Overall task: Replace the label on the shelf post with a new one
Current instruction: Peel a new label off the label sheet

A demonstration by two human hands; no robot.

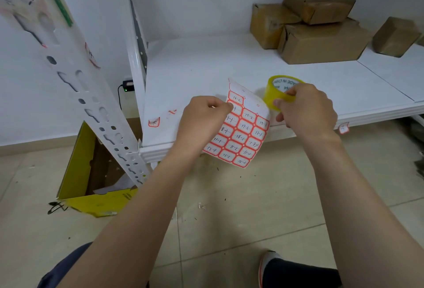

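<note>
A sheet of red-bordered labels (241,134) with handwritten numbers hangs over the front edge of the white shelf (206,62). My left hand (202,120) pinches the sheet's left edge near its top. My right hand (307,108) grips a roll of yellow tape (278,90) and also touches the sheet's right side. The white perforated shelf post (75,74) rises at the left, with a red-edged label (91,56) stuck on its face. Higher up the post, a blurred label (27,5) shows.
Two loose red-edged labels (154,122) lie on the shelf's left part, and another label (343,127) sticks to its front edge. Cardboard boxes (316,33) are stacked at the back right. An open yellow carton (91,173) stands on the tiled floor beside the post.
</note>
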